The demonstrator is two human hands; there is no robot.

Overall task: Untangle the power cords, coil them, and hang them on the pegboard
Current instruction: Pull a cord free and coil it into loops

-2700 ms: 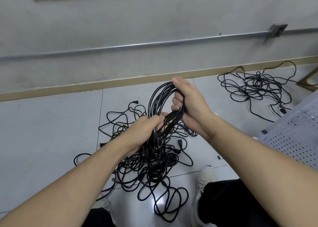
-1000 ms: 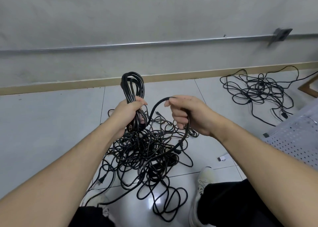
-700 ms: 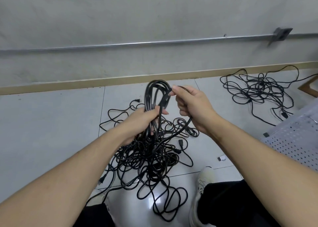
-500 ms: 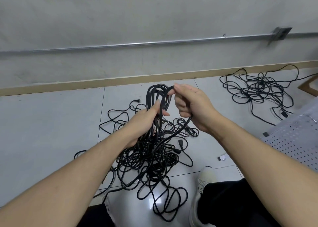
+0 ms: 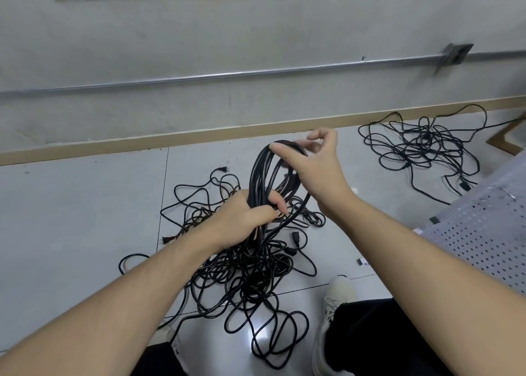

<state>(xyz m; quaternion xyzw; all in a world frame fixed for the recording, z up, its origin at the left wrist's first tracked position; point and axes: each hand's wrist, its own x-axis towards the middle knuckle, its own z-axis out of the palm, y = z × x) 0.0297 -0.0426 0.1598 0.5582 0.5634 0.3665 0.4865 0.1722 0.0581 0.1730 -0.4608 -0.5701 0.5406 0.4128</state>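
- The floor [image 5: 71,219] is pale grey tile with dark grout lines, and a glare spot shows near its near edge
- A tan skirting strip [image 5: 199,136] runs along the floor's far edge under a grey plaster wall [image 5: 199,34], where a metal conduit [image 5: 227,76] leads to a small box [image 5: 455,55] at the right
- A white perforated pegboard [image 5: 484,233] lies at the floor's right edge, and a wooden frame corner [image 5: 509,139] shows at the far right
- A white shoe [image 5: 334,304] and black trouser leg [image 5: 384,338] sit at the near edge
- The coil of black power cord [image 5: 263,176] stands upright in the air above the floor's middle, its loops bunched into a narrow oval
- The left hand [image 5: 242,222] grips the coil's lower part, fingers curled round the bundle
- The right hand [image 5: 316,167] is at the coil's top; its thumb presses on the loops, and the other fingers are bent and spread, some behind the strands
- Below the hands a tangled pile of black cords [image 5: 250,267] sprawls on the floor, plugs showing at its edges
- A second tangle of cords [image 5: 418,148] lies near the far right corner, well apart from the first
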